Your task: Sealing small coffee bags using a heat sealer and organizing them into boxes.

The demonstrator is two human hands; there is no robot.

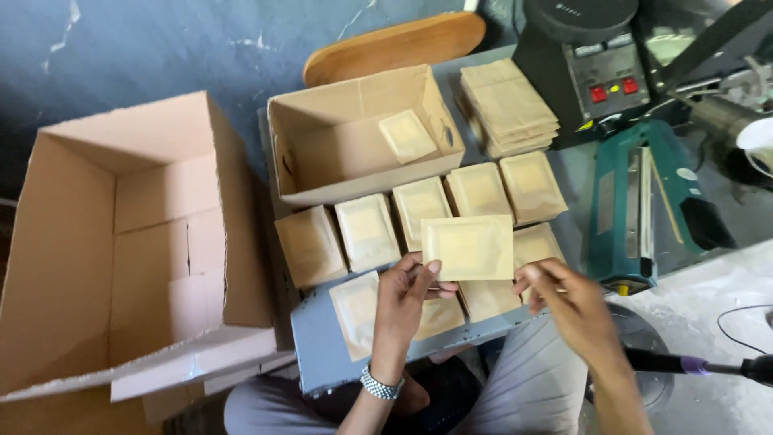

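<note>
Here, tan pouch (468, 247) between left hand (405, 294) and right hand (564, 292).

Matt kraft-paper pouch (468, 247) above a smooth grey metal tray (322, 342); beside the tray, a rough matt cardboard box (121, 242) and a glossy teal heat sealer (636, 201).

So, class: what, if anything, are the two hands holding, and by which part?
A flat tan pouch, gripped by both hands: left hand at its lower left edge, right hand at its lower right corner.
</note>
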